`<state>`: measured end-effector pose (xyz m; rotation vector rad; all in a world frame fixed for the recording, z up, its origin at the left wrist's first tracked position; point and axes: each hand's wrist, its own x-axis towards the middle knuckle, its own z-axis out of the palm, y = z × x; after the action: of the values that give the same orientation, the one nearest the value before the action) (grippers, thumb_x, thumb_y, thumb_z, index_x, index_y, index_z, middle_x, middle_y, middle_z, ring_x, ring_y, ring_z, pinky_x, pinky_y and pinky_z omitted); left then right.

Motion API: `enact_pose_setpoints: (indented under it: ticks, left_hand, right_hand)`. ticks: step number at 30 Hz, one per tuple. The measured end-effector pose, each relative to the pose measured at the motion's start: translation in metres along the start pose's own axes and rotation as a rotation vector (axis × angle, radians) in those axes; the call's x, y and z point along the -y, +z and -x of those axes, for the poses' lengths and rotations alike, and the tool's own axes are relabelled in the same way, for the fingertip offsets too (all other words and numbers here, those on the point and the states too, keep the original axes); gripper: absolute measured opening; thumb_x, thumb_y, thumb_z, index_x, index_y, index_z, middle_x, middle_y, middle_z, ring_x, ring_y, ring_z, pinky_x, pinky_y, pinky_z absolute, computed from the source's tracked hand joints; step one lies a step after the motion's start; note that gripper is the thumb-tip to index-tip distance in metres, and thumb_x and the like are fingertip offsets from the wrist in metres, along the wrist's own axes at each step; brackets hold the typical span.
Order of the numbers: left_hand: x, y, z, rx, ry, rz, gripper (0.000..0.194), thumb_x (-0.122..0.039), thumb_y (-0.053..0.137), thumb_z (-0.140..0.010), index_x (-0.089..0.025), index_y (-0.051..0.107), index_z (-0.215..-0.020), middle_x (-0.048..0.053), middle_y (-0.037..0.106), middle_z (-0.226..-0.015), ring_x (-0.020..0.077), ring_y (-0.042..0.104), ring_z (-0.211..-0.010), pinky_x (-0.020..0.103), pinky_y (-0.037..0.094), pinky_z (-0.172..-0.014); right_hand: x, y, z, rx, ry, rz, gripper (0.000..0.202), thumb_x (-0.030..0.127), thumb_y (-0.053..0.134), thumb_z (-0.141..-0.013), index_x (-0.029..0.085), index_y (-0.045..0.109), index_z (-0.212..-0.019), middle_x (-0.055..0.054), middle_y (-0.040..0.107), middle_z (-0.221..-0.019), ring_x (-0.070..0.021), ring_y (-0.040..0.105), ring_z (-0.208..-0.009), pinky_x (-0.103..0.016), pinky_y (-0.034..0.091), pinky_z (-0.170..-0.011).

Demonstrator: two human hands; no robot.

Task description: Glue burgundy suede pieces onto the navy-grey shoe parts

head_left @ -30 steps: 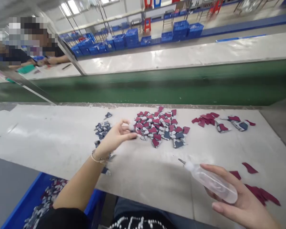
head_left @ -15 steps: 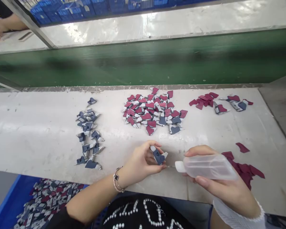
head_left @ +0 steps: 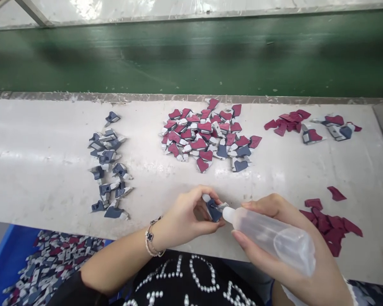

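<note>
My left hand (head_left: 191, 212) pinches a small blue and grey plastic part (head_left: 213, 210) between thumb and fingers, its hollow side facing up. In my right hand (head_left: 284, 238) lies a translucent squeeze bottle (head_left: 271, 236), tilted so its white tip (head_left: 229, 214) points at the part. A thin nozzle seems to reach the part's recess; whether it touches I cannot tell. Beyond my hands sits a pile of grey parts with maroon faces (head_left: 198, 143), a few blue ones at its right side. Loose maroon pieces (head_left: 333, 229) lie right of the bottle.
Several blue and grey parts (head_left: 107, 157) form a column on the left of the white table (head_left: 51, 170). More maroon pieces (head_left: 287, 121) and a few parts (head_left: 340, 131) lie at the back right. A blue bin (head_left: 3, 246) full of parts stands below left. A green belt (head_left: 178, 59) runs behind.
The bottle has moved left and tilted, bringing its tip to the part in my left hand. My left hand keeps its grip. The camera view has tipped downward.
</note>
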<state>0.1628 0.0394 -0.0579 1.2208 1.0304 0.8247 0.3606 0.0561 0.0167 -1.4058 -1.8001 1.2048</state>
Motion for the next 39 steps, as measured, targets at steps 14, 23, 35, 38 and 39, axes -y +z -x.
enact_pose_setpoints:
  ticks: [14,23,35,38,39]
  left_hand:
    - [0.001,-0.001,0.0,0.051,0.039,-0.102,0.038,-0.026,0.083,-0.079,-0.022,0.06,-0.108,0.002,0.073,-0.102,0.0073,0.059,-0.063,0.021,0.049,-0.057]
    - [0.008,-0.001,0.0,0.052,0.032,-0.041,0.04,-0.031,0.083,-0.08,-0.022,0.059,-0.11,0.005,0.073,-0.101,0.0119,0.067,-0.071,0.023,0.055,-0.065]
    - [0.008,-0.003,-0.001,0.051,0.013,-0.048,0.04,-0.03,0.085,-0.078,-0.021,0.059,-0.108,0.003,0.072,-0.093,0.0104,0.067,-0.064,0.02,0.055,-0.057]
    - [0.011,-0.003,0.0,0.052,0.001,-0.031,0.041,-0.028,0.086,-0.077,-0.021,0.059,-0.108,0.001,0.072,-0.09,0.0095,0.066,-0.063,0.019,0.054,-0.057]
    - [0.012,-0.003,0.0,0.048,0.001,-0.033,0.042,-0.027,0.086,-0.077,-0.022,0.06,-0.108,0.001,0.071,-0.089,0.0091,0.065,-0.062,0.019,0.054,-0.057]
  right_hand:
    - [-0.006,-0.001,0.002,0.047,-0.14,0.055,0.018,0.032,0.075,-0.087,0.029,0.059,-0.097,0.006,0.065,-0.074,-0.0126,0.064,-0.054,-0.023,0.053,-0.047]
    - [-0.002,0.002,0.006,-0.013,-0.223,0.141,0.012,0.026,0.068,-0.092,0.03,0.06,-0.1,0.004,0.069,-0.08,-0.016,0.069,-0.063,-0.027,0.056,-0.052]
    - [0.001,0.006,0.003,0.041,-0.247,0.18,0.015,0.022,0.068,-0.093,0.027,0.054,-0.091,0.006,0.07,-0.084,-0.0119,0.068,-0.066,-0.025,0.055,-0.058]
    - [0.001,0.008,0.003,0.053,-0.263,0.193,0.02,0.025,0.065,-0.095,0.027,0.048,-0.085,0.004,0.07,-0.085,-0.0147,0.071,-0.07,-0.027,0.055,-0.059]
    - [0.001,0.008,0.003,0.055,-0.265,0.183,0.019,0.025,0.065,-0.095,0.027,0.048,-0.085,0.004,0.07,-0.084,-0.0144,0.071,-0.068,-0.027,0.054,-0.058]
